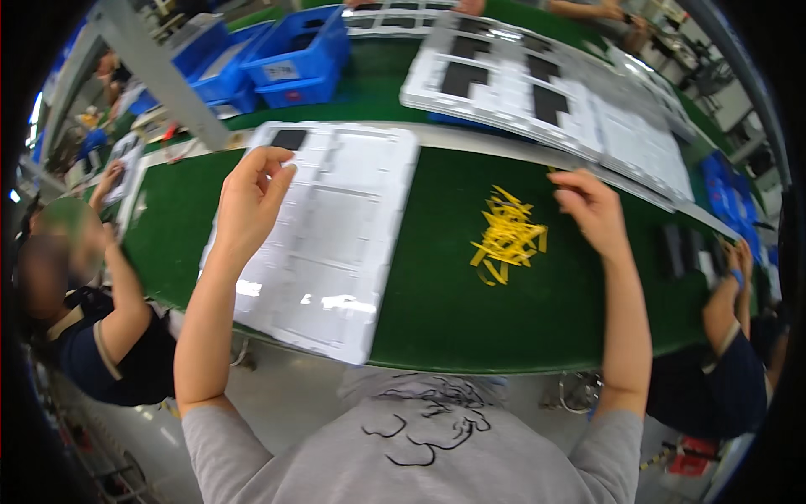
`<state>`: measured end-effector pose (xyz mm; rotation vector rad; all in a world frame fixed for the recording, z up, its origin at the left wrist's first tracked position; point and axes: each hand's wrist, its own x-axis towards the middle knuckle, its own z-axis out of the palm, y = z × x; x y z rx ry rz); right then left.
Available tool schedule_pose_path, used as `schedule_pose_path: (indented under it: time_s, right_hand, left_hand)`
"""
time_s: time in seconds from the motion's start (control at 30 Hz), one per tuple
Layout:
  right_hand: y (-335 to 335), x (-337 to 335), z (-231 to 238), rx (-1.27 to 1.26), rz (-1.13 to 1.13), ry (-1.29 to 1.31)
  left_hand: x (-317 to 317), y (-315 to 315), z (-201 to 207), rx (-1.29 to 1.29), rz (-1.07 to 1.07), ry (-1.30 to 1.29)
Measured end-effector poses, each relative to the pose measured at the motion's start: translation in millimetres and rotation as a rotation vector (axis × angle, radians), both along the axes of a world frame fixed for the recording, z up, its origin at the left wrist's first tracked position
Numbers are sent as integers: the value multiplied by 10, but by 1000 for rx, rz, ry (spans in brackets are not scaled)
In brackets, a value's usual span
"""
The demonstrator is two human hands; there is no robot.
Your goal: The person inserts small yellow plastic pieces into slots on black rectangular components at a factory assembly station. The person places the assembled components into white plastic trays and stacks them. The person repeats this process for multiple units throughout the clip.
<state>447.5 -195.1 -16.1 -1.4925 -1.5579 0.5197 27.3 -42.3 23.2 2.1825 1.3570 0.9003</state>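
A white plastic tray [336, 231] with shallow compartments lies slanted on the green work surface, left of centre. One flat dark piece [290, 139] sits in its far left compartment. Just beside that piece, my left hand [252, 202] hovers over the tray with fingers curled and thumb drawn in; whatever is between the fingertips is hidden. To the right lies a loose pile of thin yellow strips [508, 237]. My right hand [594, 212] is raised beyond the pile's right side, thumb and finger pinched, and a small yellow strip [551, 170] shows at the fingertips.
Stacked white trays [504, 105] with dark pieces stand at the far right. Blue bins [298, 55] sit at the far left near a grey metal post [159, 71]. Co-workers flank me: a person's arm [126, 294] at left and a person's hands [737, 260] at right.
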Motion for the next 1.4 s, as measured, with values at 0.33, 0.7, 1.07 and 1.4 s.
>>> schedule_pose_path:
  time_s: [0.33,0.7,1.07,1.4]
  right_hand:
    - [-141,-509,68,9,218,-39]
    - [-104,-472,-37,98,302,-68]
    - [-259,23,375,76,-122,332]
    - [-1662,2152,-111,-31,-798,110]
  left_hand:
    - [1571,-745,-192,-264,-676,60]
    - [1753,-765,-351,-432,-629,-100]
    - [1762,-652,-551,145,-433,-58]
    - [1846,-718,-559,127,-553,-119]
